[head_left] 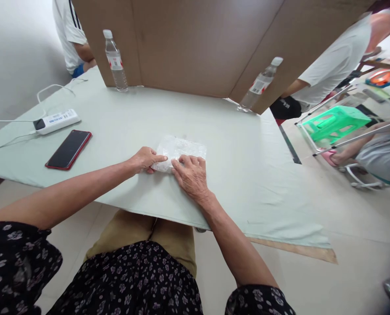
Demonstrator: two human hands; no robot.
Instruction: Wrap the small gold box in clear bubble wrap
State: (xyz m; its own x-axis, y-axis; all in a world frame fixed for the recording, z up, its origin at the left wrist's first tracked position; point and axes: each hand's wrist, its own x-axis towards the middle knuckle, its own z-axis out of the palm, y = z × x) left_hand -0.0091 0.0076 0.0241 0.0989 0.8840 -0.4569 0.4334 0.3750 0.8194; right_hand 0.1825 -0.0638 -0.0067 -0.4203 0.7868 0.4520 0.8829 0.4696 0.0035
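Holding a clear plastic packet [185, 148] near the tabletop's [247, 175] front edge, roughly lengthwise along it.
Pinched at left by the left hand [145, 160]; partly covered at near right by the right hand [193, 178], with grip unclear.

Plastic wrap [184, 143] lies on the worktop [254, 162], centrally and toward the near edge; the left hand [146, 160] is at its left side, the right hand [192, 175] on its near right part; well to the left lies a phone [69, 149], a power strip [59, 121] just behind it; a cardboard screen [195, 48] stands along the rear; one bottle [116, 65] stands before its left end, a second bottle [261, 85] before its right; a stool [335, 124] is located beyond the right side.
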